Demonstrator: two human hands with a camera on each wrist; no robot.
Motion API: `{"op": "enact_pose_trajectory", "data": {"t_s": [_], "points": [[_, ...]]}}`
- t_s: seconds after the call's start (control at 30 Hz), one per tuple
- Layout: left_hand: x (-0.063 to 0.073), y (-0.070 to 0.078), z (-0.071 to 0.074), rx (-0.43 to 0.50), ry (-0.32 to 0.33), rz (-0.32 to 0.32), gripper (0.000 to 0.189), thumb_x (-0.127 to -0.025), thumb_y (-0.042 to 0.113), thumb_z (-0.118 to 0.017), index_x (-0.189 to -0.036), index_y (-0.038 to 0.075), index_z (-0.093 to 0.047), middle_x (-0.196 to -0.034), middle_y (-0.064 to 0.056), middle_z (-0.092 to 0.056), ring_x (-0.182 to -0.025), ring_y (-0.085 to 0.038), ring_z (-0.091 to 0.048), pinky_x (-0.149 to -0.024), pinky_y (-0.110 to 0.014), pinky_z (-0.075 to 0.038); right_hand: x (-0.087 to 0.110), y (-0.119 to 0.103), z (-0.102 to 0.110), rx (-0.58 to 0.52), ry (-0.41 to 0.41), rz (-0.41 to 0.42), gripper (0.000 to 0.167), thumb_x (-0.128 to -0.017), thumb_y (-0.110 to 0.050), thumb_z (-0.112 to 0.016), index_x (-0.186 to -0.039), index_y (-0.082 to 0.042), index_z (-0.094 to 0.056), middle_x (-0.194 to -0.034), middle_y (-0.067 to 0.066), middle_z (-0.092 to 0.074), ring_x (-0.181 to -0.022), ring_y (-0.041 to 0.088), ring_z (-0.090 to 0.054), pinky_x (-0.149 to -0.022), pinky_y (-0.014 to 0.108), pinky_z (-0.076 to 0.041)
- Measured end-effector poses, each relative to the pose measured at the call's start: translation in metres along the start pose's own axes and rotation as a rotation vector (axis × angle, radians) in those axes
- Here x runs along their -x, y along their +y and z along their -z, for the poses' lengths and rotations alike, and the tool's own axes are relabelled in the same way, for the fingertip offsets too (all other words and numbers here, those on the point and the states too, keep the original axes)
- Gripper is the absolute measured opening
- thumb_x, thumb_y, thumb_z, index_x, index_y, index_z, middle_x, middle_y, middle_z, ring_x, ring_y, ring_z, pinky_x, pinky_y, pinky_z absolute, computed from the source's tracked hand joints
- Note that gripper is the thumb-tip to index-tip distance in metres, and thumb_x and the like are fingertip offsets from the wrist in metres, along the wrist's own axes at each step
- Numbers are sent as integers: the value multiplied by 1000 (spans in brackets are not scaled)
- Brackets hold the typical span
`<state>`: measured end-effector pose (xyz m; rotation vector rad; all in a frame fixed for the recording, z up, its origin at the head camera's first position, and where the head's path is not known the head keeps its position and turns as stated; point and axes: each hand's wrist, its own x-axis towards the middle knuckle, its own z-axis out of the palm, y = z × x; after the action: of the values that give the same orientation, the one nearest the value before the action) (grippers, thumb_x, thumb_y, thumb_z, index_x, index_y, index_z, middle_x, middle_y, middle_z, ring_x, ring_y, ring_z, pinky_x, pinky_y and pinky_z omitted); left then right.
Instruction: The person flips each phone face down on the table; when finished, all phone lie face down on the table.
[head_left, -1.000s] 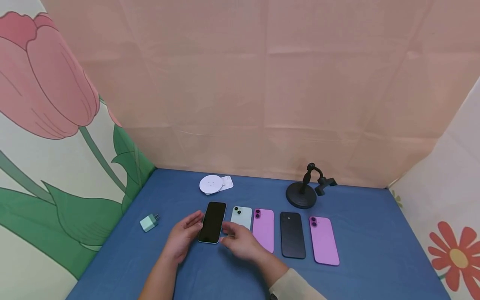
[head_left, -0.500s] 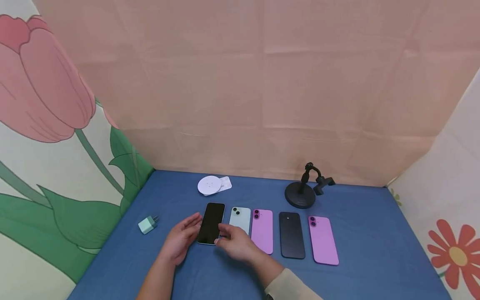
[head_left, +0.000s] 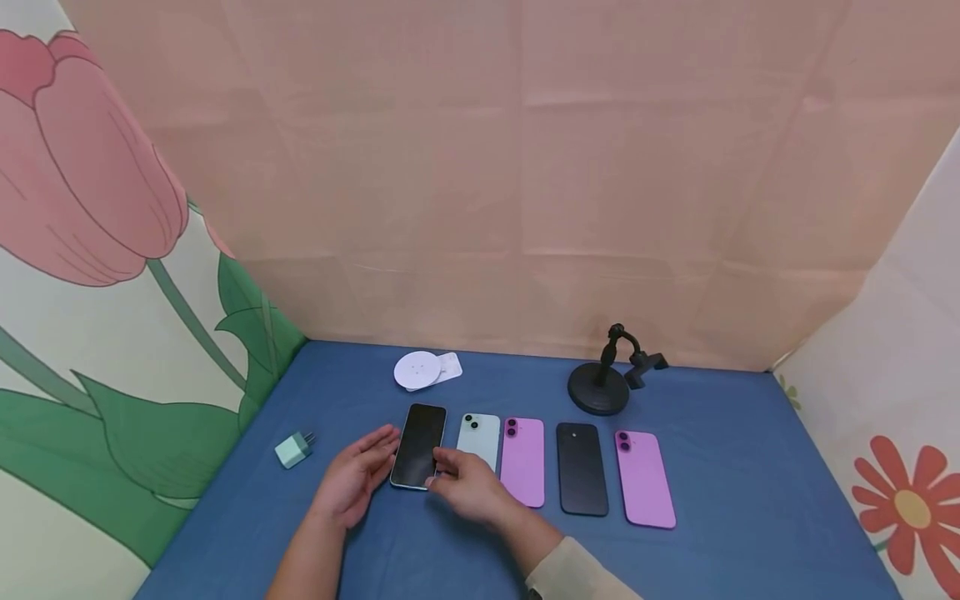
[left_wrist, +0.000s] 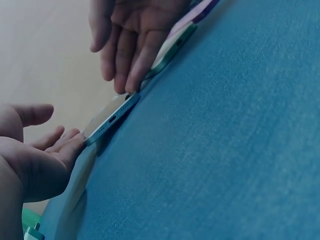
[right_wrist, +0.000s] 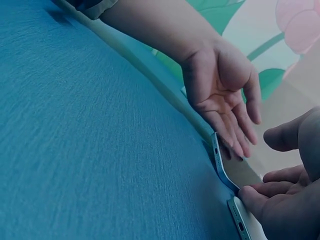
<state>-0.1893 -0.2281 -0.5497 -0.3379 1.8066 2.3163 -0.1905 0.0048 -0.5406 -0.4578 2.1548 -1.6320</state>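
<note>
A phone (head_left: 418,446) with its dark screen up is between my two hands, at the left end of a row of phones. My left hand (head_left: 354,477) is palm inward, its straight fingers at the phone's left edge. The left wrist view shows those fingertips right against the phone's (left_wrist: 112,120) corner, near its charging port. From the other side, my right hand (head_left: 472,489) touches the phone's right edge with extended fingertips, thumb near the lower corner. The right wrist view has the right fingers (right_wrist: 252,200) between this phone and the pale green phone (head_left: 480,437).
A pink phone (head_left: 523,467), a black phone (head_left: 582,471) and another pink phone (head_left: 647,483) lie face down rightward. Behind stand a black phone holder (head_left: 598,388) and a white disc (head_left: 417,369) on a card. A pale green charger plug (head_left: 292,450) lies left.
My right hand has come in from the right to the phone's edge. The phone has shifted slightly left between the hands. The head view has drifted a little.
</note>
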Motion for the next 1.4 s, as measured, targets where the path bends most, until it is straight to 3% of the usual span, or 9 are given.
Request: {"op": "enact_pose_trajectory", "data": {"t_s": [0.4, 0.83, 1.23, 1.4], "points": [[2, 10, -5, 96, 12, 8, 56, -107, 7, -52, -160, 1, -34, -164, -16, -37, -150, -25, -38, -116, -36, -39, -4, -2, -4, -18, 20, 10, 57, -97, -18, -69, -146, 8, -53, -140, 25, -61, -130, 37, -60, -106, 51, -49], [10, 22, -12, 169, -14, -14, 58, -106, 4, -52, -160, -1, -32, -165, -19, -35, -140, -16, -52, -111, -31, -45, -11, 1, -11, -49, 9, 8, 60, -98, -24, -70, -146, 8, -52, -137, 21, -64, -126, 32, -63, -103, 48, -52], [12, 23, -27, 205, -37, -24, 54, -105, 1, -52, -157, -2, -39, -161, -19, -42, -134, -17, -58, -109, -34, -47, -14, 2, -11, -158, -12, 20, 58, -102, -29, -65, -151, -2, -51, -144, 18, -60, -131, 31, -59, -106, 51, -50], [12, 22, -32, 190, -42, -43, 54, -105, 3, -53, -157, -3, -39, -160, -21, -42, -134, -18, -59, -108, -35, -48, -14, 0, -10, -277, -33, 15, 56, -103, -23, -64, -150, 2, -49, -144, 21, -58, -128, 32, -61, -101, 50, -54]]}}
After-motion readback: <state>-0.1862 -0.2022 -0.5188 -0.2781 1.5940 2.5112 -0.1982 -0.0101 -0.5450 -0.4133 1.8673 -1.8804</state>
